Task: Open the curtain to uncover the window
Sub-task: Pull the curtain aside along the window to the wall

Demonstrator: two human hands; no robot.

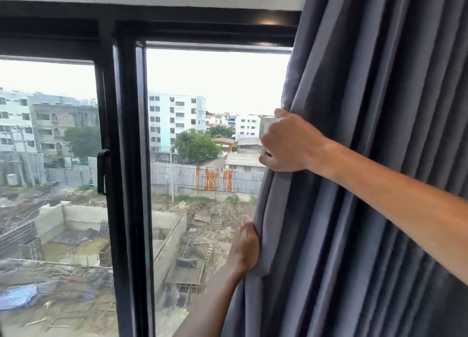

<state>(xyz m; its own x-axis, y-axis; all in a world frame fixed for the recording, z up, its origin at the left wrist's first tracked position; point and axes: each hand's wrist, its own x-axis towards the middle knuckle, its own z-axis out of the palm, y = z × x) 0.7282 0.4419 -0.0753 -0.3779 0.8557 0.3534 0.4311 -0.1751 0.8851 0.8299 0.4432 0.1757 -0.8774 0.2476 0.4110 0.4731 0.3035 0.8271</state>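
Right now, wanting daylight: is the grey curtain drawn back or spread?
Drawn back: grey pleated curtain bunched right, both hands gripping its edge, glass uncovered.

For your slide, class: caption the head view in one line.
Both hands, right above left, grip the grey curtain edge, window mostly uncovered.

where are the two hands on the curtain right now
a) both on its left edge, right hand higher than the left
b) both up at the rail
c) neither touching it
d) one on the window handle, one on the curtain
a: the right hand grips the left edge of the grey curtain higher up, and the left hand holds the same edge lower down.
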